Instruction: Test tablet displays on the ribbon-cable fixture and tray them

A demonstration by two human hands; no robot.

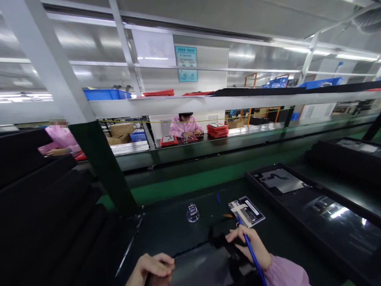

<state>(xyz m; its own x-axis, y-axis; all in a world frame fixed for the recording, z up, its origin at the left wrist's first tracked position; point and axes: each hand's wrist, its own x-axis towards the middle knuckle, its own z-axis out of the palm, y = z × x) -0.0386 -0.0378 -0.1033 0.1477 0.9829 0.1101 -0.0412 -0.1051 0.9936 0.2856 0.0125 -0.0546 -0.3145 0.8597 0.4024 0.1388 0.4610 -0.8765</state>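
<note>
A dark, glossy flat panel [202, 264] lies in front of me at the bottom of the head view. My left hand [156, 267] has its fingers curled together on the panel's left edge. My right hand [253, 246] grips a slim blue pen-like stick [251, 252], which slants across the palm. Its fingertips reach over a black flexible strip [220, 240] at the panel's upper right; blur hides whether they touch. Just beyond is a black-and-silver flat card [250, 212] with pale tape strips. A small clear round item [193, 213] sits farther left.
Black foam trays [59, 206] are stacked high on the left. Another black tray [297, 198] with shiny panels lies to the right. A dark green post [104, 171] and shelf rail [190, 105] stand ahead. Two people in pink work beyond, one near stacked red trays [218, 131].
</note>
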